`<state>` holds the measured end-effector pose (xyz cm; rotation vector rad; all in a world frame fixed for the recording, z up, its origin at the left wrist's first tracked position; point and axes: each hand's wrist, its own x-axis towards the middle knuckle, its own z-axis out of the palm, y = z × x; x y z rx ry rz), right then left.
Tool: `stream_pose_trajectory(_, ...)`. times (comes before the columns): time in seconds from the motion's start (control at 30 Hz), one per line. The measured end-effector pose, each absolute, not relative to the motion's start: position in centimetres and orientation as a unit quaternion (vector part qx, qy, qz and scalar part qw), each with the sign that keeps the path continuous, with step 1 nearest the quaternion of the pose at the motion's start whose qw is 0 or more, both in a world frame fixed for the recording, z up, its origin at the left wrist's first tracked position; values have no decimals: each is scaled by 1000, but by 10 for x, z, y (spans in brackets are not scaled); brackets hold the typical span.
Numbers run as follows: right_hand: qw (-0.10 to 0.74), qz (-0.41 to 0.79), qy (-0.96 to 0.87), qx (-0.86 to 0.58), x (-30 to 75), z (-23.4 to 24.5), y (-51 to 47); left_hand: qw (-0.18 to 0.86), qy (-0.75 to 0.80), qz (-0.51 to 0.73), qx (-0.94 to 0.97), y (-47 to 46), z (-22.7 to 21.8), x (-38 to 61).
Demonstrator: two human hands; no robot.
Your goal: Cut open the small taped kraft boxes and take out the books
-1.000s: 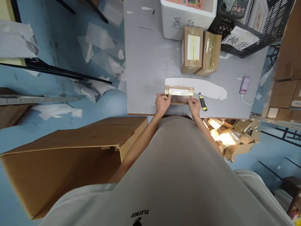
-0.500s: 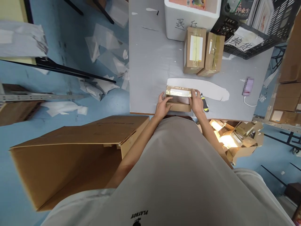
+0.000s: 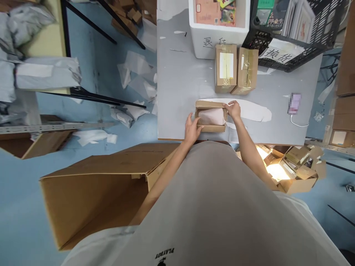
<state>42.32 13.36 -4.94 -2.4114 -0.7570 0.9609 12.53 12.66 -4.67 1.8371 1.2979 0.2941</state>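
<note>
A small open cardboard box [image 3: 213, 128] lies near the table's front edge, its flaps raised. Inside it sits a bundle wrapped in pale pinkish material [image 3: 211, 116]; what is within the wrapping is hidden. My left hand [image 3: 192, 129] rests against the box's left end, thumb and fingers spread apart. At the back right corner, my right hand [image 3: 234, 110] pinches the box's far flap. Behind and to the right of the box lies a long strip of white paper [image 3: 256, 111], partly covered by the box and my right hand.
Two taped cartons [image 3: 226, 83] stand farther back, before a white foam box [image 3: 201, 48] and a black crate [image 3: 294, 66] of books. A phone [image 3: 294, 103] with a cable lies at right. A large open carton [image 3: 111, 162] is at my left; paper scraps litter the floor.
The box's far flap has swung up and back, exposing the wrapped bundle. My right hand has moved right with it. The black-and-yellow cutter beside the box is no longer visible. The view has shifted.
</note>
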Motion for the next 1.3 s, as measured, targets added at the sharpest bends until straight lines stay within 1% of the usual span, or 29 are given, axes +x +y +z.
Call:
stream_pose_trajectory(0.13, 215, 313, -322, -867, 413, -47, 125, 397, 415, 111, 811, 127, -32, 160)
stream_pose_trajectory(0.23, 220, 314, -325, -865, 407, -44, 118, 381, 353, 52, 853, 127, -24, 201)
stream_pose_trajectory(0.3, 219, 316, -331, -862, 408, -42, 115, 360, 340, 3, 869, 128, -23, 221)
stream_pose_trajectory(0.37, 220, 321, -345, -854, 410, -41, 111, 341, 351, -19, 872, 127, -25, 228)
stream_pose_trajectory(0.43, 234, 320, -360, -845, 413, -38, 104, 333, 380, -7, 863, 127, -29, 223)
stream_pose_trajectory(0.6, 311, 301, -347, -832, 411, -28, 77, 362, 496, 31, 788, 131, -39, 193)
stream_pose_trajectory(0.8, 407, 433, -222, -773, 395, -17, 57, 387, 551, 76, 736, 145, -37, 183)
stream_pose_trajectory(0.93, 451, 481, -194, -726, 394, -7, 48, 386, 583, 111, 706, 150, -24, 178)
stream_pose_trajectory(1.07, 474, 493, -204, -700, 399, 3, 40, 403, 599, 139, 678, 152, -5, 170)
stream_pose_trajectory(1.3, 465, 460, -194, -731, 407, 7, 27, 441, 613, 185, 630, 154, 26, 156)
